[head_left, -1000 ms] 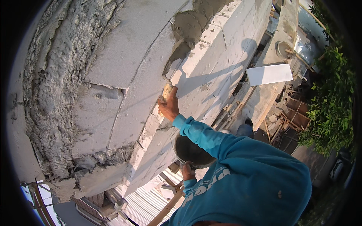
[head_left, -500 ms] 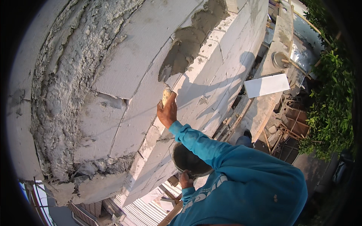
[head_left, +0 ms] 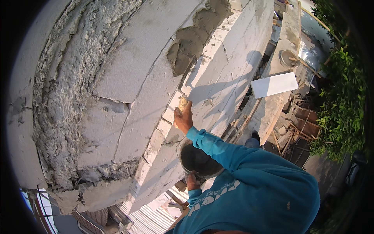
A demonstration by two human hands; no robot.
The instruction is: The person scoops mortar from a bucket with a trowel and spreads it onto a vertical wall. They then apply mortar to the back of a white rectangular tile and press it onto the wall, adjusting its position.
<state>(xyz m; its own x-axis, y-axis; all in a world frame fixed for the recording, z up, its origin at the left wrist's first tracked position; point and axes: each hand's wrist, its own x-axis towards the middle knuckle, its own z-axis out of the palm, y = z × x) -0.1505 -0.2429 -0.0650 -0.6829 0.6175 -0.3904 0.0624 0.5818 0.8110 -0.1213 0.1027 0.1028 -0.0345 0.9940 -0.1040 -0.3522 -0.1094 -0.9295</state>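
My right hand [head_left: 183, 119] is closed around the pale yellow handle of a trowel [head_left: 183, 103]. Its small visible blade portion lies against the long edge of a white block wall [head_left: 150, 64], just below a wet grey mortar patch [head_left: 191, 41]. Lower down, my left hand [head_left: 192, 181] grips the near rim of a round bucket [head_left: 181, 156] tilted beside the wall. Dark grey mortar seems to be inside it, in shadow; my right sleeve hides part of the bucket's far rim.
Rough dried mortar [head_left: 70, 89] runs down the wall's left. Along the right stretches a plank walkway [head_left: 269, 117] bearing a white board [head_left: 274, 85] and another bucket [head_left: 287, 58]. Scrap timber [head_left: 298, 134] and leafy branches [head_left: 343, 101] lie beyond; corrugated roofing [head_left: 146, 218] shows below.
My right hand and the trowel have moved right and slightly down, off the mortar patch to the block edge. The patch's lower tip looks shorter. My left hand stays on the bucket.
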